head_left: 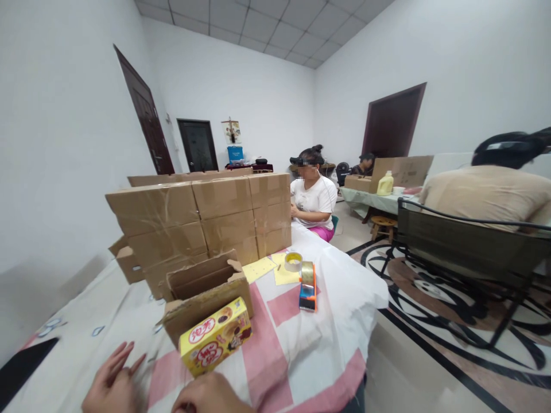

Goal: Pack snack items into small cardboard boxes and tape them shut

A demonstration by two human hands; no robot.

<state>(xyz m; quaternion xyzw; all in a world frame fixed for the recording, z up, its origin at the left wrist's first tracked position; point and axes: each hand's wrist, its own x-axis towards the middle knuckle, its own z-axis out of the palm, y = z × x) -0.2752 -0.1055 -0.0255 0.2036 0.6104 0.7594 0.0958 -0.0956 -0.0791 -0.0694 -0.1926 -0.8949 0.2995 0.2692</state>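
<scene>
My left hand (112, 381) is low on the left, over the white and pink tablecloth (327, 344); its fingers are apart and nothing shows in them. At the bottom edge my right hand (210, 394) has its knuckles up and fingers curled under, so whatever it may hold is hidden. Just beyond it a yellow snack box (217, 337) leans against an open cardboard box (202, 287) with raised flaps. Neither hand visibly grips the snack box.
A wall of taped cartons (228, 221) stands behind. To the right lie a tape dispenser (307, 292), a tape roll (293, 262) and yellow sheets (260, 268). A dark flat object (26, 367) is at left. A person (316, 198) sits across; others sit at right.
</scene>
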